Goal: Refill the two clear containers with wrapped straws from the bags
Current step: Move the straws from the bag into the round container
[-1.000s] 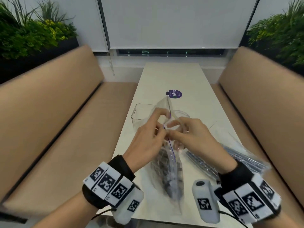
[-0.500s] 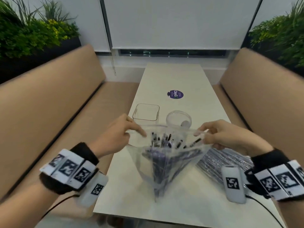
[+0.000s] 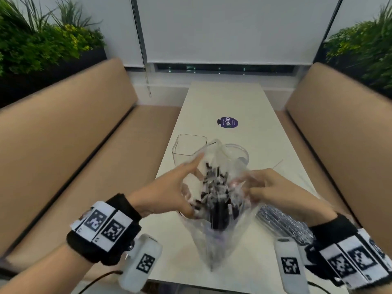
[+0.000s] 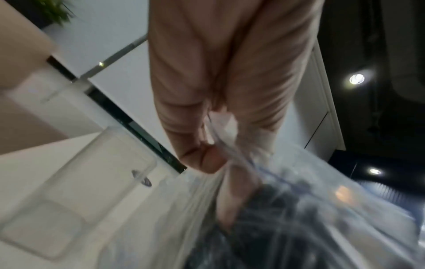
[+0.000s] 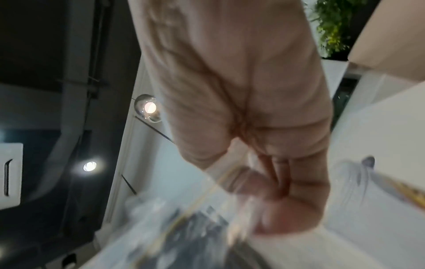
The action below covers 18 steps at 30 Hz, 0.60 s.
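A clear zip bag [image 3: 214,230] full of dark wrapped straws stands upright over the near end of the white table [image 3: 222,98], its mouth open. My left hand [image 3: 186,187] pinches the bag's left rim [image 4: 230,154], index finger stretched forward. Fingers curled, my right hand [image 3: 248,185] grips the right rim; in the right wrist view the film crosses the thumb [image 5: 287,218]. Just behind the bag are an empty square clear container [image 3: 188,147] and a round clear container [image 3: 239,153], the round one partly hidden. A second bag of straws [image 3: 282,223] lies flat under my right wrist.
A round purple sticker [image 3: 227,122] marks the table's middle. A thin stray strip [image 3: 277,163] lies right of the round container. Tan upholstered benches [image 3: 74,145] run along both long sides, with planters behind them. The table's near edge is just below my wrists.
The hands pulled the zip apart and stretched the bag's mouth wide; now they have come closer together, and the bag stands taller with a narrower mouth.
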Each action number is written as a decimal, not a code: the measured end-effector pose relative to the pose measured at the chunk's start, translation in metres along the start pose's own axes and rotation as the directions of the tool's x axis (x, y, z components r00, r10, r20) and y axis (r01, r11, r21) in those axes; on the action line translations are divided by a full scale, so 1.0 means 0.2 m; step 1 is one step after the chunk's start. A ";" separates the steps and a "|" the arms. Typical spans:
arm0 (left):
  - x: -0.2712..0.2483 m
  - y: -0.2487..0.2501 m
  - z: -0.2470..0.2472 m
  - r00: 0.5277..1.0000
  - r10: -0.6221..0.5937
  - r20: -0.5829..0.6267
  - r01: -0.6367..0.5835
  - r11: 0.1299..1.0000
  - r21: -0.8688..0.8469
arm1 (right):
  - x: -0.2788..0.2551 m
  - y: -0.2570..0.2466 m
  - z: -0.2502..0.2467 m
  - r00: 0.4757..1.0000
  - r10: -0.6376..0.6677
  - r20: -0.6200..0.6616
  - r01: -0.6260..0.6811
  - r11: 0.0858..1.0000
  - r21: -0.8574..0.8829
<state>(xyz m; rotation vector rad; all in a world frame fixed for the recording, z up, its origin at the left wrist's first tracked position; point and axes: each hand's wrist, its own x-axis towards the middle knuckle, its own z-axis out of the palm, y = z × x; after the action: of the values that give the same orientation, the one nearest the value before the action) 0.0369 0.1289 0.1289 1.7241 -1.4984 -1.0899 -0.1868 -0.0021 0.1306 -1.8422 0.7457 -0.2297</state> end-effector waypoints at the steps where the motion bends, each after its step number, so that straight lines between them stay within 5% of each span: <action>1: -0.01 -0.01 -0.02 0.998 0.009 -0.055 -0.010 1.000 -0.023 | 0.00 0.02 -0.02 0.997 -0.019 -0.081 0.018 1.000 -0.015; 5: -0.08 -0.04 -0.05 0.990 0.092 -0.106 -0.074 0.984 0.163 | -0.02 0.08 -0.06 0.984 -0.027 -0.174 0.006 0.993 -0.120; 10: -0.10 0.04 0.07 0.973 0.227 -0.047 -0.225 0.974 0.029 | -0.06 -0.03 0.03 0.980 -0.164 -0.115 0.180 0.974 0.140; 13: -0.10 0.06 0.11 0.964 0.261 -0.050 -0.261 0.965 -0.005 | -0.03 -0.06 0.10 0.972 -0.224 -0.074 0.231 0.966 0.116; 18: -0.17 0.02 0.04 0.912 0.363 -0.188 -0.273 0.884 0.379 | -0.05 0.00 0.02 0.910 -0.183 -0.372 0.236 0.967 0.101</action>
<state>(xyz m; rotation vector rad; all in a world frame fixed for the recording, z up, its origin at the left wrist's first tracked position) 0.0272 0.1624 0.1342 1.6775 -1.8020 -0.4303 -0.1923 0.0072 0.1297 -1.7602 0.7554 -0.7609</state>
